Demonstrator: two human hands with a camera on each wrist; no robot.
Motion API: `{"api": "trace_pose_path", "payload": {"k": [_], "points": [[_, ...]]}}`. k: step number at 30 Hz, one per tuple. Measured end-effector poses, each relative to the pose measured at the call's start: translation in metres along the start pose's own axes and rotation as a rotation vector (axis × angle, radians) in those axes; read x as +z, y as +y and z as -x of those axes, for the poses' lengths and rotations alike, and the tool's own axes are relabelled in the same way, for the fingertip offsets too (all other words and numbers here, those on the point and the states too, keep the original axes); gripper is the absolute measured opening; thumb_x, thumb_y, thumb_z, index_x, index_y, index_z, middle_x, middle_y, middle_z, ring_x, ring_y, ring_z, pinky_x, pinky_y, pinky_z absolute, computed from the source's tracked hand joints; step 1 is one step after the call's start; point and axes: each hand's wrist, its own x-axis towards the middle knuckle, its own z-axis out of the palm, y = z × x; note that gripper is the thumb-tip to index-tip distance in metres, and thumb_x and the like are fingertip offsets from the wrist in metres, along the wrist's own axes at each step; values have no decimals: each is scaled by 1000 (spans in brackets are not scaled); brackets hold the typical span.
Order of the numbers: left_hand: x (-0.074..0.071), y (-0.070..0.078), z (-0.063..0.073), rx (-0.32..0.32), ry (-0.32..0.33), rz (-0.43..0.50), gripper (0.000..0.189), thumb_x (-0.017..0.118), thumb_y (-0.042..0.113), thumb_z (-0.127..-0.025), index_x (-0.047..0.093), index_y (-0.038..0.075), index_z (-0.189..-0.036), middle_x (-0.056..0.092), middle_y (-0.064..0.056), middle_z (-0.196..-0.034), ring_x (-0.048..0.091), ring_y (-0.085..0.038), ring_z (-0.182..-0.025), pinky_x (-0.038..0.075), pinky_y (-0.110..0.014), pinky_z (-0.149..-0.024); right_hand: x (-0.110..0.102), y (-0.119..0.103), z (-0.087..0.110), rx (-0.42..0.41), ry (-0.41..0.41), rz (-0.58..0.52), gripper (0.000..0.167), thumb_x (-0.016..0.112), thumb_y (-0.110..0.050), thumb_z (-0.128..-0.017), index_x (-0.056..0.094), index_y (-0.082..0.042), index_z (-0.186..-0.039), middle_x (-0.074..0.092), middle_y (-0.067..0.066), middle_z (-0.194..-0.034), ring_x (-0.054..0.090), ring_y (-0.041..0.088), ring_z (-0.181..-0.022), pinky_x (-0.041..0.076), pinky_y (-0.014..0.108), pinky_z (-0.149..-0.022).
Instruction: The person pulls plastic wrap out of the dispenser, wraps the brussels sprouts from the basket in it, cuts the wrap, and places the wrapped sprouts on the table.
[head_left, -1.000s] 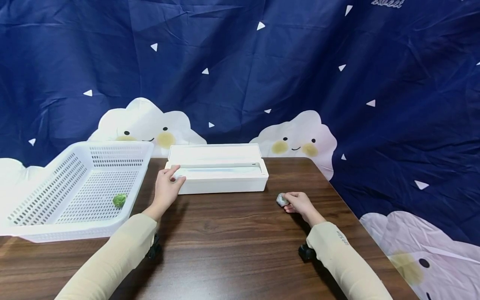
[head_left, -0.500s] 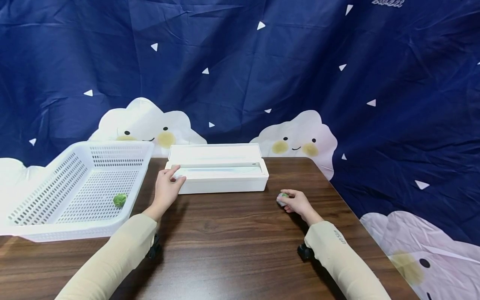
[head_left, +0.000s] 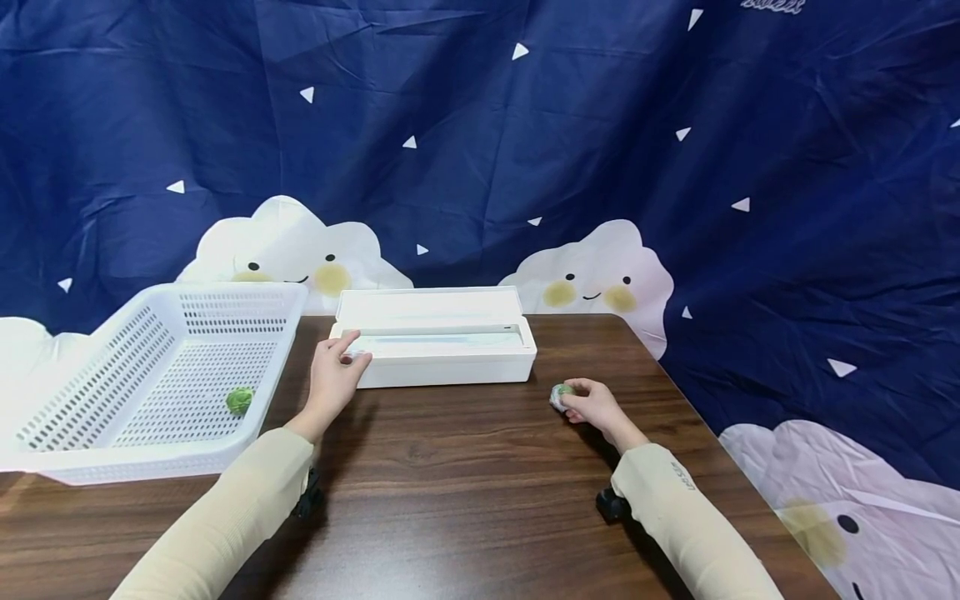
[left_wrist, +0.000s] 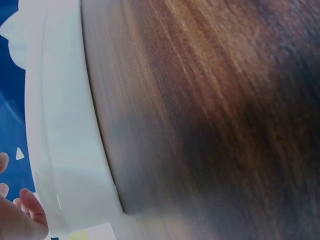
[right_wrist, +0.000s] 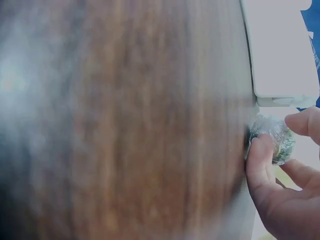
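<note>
My right hand [head_left: 596, 406] pinches a small green Brussels sprout [head_left: 560, 397] wrapped in crinkled clear film, at the right of the table. In the right wrist view the wrapped sprout [right_wrist: 274, 140] sits between thumb and fingertips, close to the table surface; whether it touches the wood is unclear. My left hand [head_left: 335, 377] is at the left end of a long white box [head_left: 442, 372], thumb and forefinger spread apart by its rim. Contact with the box cannot be made out. Its lid [head_left: 431, 305] stands raised at the back, and a pale sheet shows inside.
A white perforated basket [head_left: 150, 457] stands at the left, with one unwrapped green sprout [head_left: 239, 401] inside near its right wall. Brown wooden table [head_left: 450, 483] stretches between both arms. Behind it hangs a dark blue cloth [head_left: 465, 167] with clouds.
My right hand has shifted the wrapped sprout very slightly left and turned it, so more green shows. The left hand, box and basket stay where they were.
</note>
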Motion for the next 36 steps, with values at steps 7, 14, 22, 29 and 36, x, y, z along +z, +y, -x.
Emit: {"api": "trace_pose_path", "payload": {"k": [7, 14, 22, 29, 36], "points": [[0, 0, 1, 12, -2, 10, 45, 66, 7, -84, 53, -5, -125, 42, -25, -115, 52, -35, -92, 42, -41, -82, -2, 0, 1, -24, -4, 27, 46, 60, -2, -84, 45, 13, -125, 60, 16, -92, 60, 17, -63, 52, 29, -57], [0, 0, 1, 13, -2, 2, 45, 66, 8, -84, 53, -4, -125, 42, -25, -114, 52, -35, -92, 42, -41, -83, -1, 1, -2, -38, -14, 59, 46, 65, -2, -83, 49, 11, -124, 60, 16, -94, 60, 16, -59, 52, 30, -54], [-1, 1, 1, 12, -1, -11, 45, 65, 9, -85, 52, -4, -126, 42, -25, -115, 52, -35, -92, 41, -42, -83, 5, 1, -7, -84, -36, 133, 43, 69, 0, -80, 52, 12, -118, 55, 21, -99, 55, 15, -58, 51, 27, -52], [0, 2, 1, 17, 2, -1, 44, 66, 9, -84, 53, -4, -125, 43, -25, -115, 53, -35, -91, 42, -42, -82, 8, 0, -5, -86, 44, 230, 35, 73, -3, -76, 55, 5, -105, 54, 18, -98, 52, 16, -62, 47, 26, -51], [-1, 3, 2, 22, 2, -3, 44, 65, 9, -84, 53, -5, -125, 43, -25, -114, 54, -36, -91, 43, -42, -82, 9, -2, -6, -49, 74, 284, 36, 77, -10, -74, 56, 1, -100, 54, 13, -91, 51, 18, -66, 45, 26, -53]]}}
